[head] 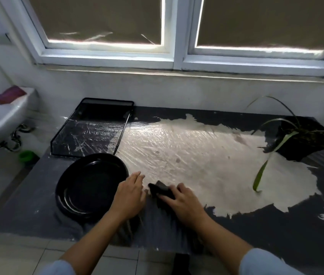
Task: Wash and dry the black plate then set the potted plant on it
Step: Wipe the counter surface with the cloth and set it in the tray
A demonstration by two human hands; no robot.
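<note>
The round black plate [89, 185] lies flat on the dark counter at the front left. My left hand [130, 193] rests beside the plate's right rim with straight fingers; whether it touches the rim I cannot tell. My right hand [183, 201] holds a dark cloth [161, 190] on the counter, just right of my left hand. The potted plant [304, 137], a black pot with long green leaves, stands at the far right of the counter, away from both hands.
A black mesh tray [91, 132] lies behind the plate. A white sink [0, 116] with a purple cloth [9, 94] on its rim is at the left. The counter [276, 225] has a worn pale patch in the middle. Windows with drawn blinds run along the back wall.
</note>
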